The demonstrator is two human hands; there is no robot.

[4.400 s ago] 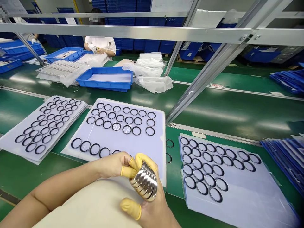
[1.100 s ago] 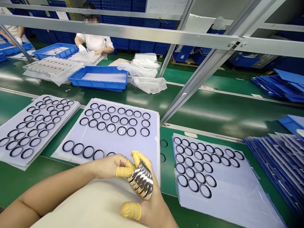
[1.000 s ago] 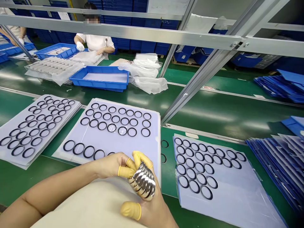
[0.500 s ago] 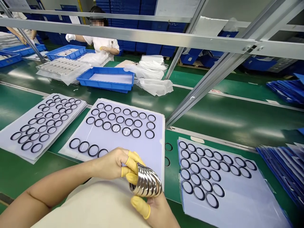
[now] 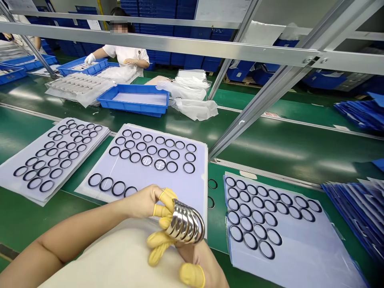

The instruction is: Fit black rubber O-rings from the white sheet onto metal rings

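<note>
My left hand (image 5: 150, 202), with yellow finger cots on its fingers, grips a row of shiny metal rings (image 5: 186, 224) from the left end. Below them my right hand (image 5: 196, 258) is open, fingers stretched to the left and thumb apart; yellow cots cover these fingertips too. I cannot tell whether the stack rests on its palm. Behind my hands lies a white sheet stack (image 5: 168, 186) with rows of dark-edged rings (image 5: 152, 150). Part of the front row of rings (image 5: 118, 188) is hidden by my left hand.
Ring-covered sheets lie at left (image 5: 18, 156) and right (image 5: 309, 252). Two loose rings (image 5: 213, 184) sit between sheets. A slanted metal post (image 5: 249, 112) and crossbar (image 5: 180, 46) stand ahead. Beyond are a blue tray (image 5: 135, 111) and a co-worker (image 5: 132, 56). Blue folders (image 5: 354, 220) lean at right.
My right hand's fingers have come into view, stretched out beneath the rings, and its thumb has moved down and right. The ring stack has turned slightly. The co-worker's gloved hand has lowered to a tray.
</note>
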